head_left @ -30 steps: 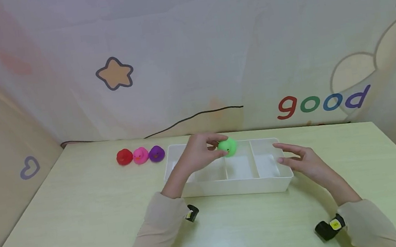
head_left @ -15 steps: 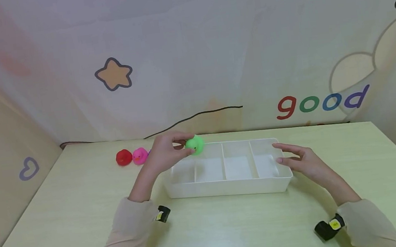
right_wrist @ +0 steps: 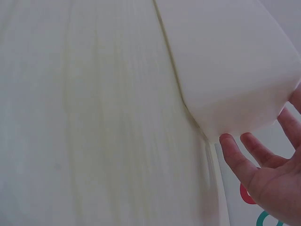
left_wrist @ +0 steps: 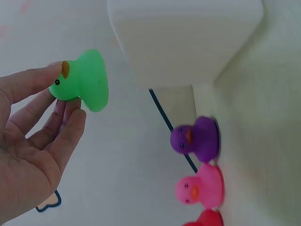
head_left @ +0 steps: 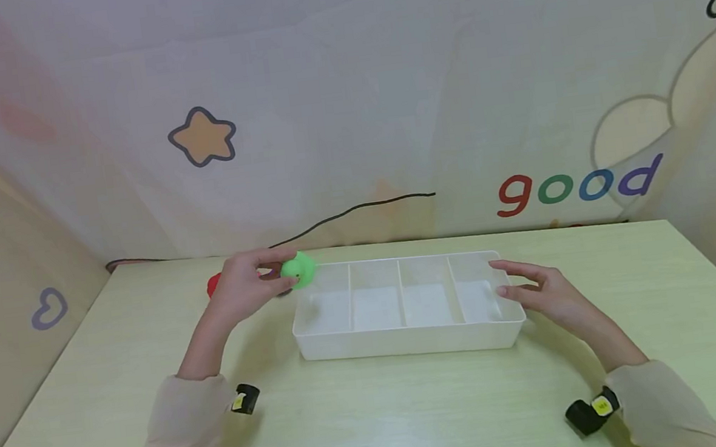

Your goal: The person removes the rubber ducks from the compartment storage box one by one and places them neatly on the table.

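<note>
A green rubber duck [left_wrist: 89, 80] is pinched between the thumb and fingers of my left hand [head_left: 245, 289]. It hangs in the air by the left end of a white divided box [head_left: 406, 340]. My right hand [head_left: 558, 299] holds the box's right end, thumb and index finger at the rim; in the right wrist view other fingertips [right_wrist: 228, 139] touch the end wall. Behind my left hand stand a purple duck [left_wrist: 202, 139], a pink duck [left_wrist: 207, 186] and a red duck [left_wrist: 209, 219], side by side on the table; the head view mostly hides them.
The box stands on a pale wooden table [head_left: 382, 422], its compartments split by upright walls [head_left: 401, 293]. A printed cloth backdrop [head_left: 343, 106] rises behind the table's far edge. Black wrist cameras [head_left: 245, 399] stick out from both sleeves.
My left hand has carried the green duck leftward, from above the box's middle to its left end, and now covers most of the other ducks. The right hand has stayed at the box.
</note>
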`<state>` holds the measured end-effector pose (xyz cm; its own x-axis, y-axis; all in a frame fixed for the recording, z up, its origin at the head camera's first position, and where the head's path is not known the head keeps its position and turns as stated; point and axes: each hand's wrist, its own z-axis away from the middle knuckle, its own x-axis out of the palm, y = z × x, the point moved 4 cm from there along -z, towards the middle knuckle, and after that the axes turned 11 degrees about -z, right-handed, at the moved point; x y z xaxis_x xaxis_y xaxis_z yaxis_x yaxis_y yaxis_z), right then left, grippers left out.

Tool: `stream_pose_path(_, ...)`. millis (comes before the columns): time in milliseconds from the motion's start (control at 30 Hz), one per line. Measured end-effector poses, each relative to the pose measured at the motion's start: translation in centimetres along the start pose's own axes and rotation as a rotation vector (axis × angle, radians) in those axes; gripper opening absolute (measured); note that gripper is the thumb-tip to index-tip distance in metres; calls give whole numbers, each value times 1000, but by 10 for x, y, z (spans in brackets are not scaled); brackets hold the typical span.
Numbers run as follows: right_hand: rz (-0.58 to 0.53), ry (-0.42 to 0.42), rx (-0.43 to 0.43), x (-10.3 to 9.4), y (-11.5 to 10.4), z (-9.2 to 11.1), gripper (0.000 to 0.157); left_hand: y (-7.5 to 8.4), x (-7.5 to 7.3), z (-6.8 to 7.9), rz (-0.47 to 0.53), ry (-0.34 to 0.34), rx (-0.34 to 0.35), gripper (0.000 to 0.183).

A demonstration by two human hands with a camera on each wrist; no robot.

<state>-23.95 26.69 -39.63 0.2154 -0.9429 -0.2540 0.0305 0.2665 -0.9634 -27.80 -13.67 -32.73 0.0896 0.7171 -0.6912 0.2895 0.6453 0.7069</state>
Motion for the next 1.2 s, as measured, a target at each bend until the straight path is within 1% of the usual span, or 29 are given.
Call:
stream_pose_path(100, 3, -1, -2, 1, 0, 0, 60, -9, -8, 4, -31, 9, -15, 39)
stream_pose_path(200, 2, -1, -3, 1, -1, 0, 60, -18, -16, 7, -110, 27, -6, 37)
stream_pose_path(400, -10, 0, -9, 1, -1, 1, 59, -35, -32, 13, -167, 25, -28, 39)
stream_pose_path(633, -6, -4, -8, 1, -1, 0, 59, -53, -52, 21, -271, 32, -30, 39)
stream_pose_path(800, 8, 1, -3, 0, 0, 0, 60, -66, -66, 26, -313, 32, -45, 40)
stream_pose_path(933, 8, 3, -6, 0, 0, 0, 60, -75, -73, 28, -342, 22, -51, 40)
stream_pose_path(1067, 5, 1, -10, -1, 1, 0, 59, -86, -79, 28, -347, 10, -60, 41)
stream_pose_path(1200, 2, 0, -9, 0, 2, -1, 59, -99, -86, 27, -364, 5, -53, 41)
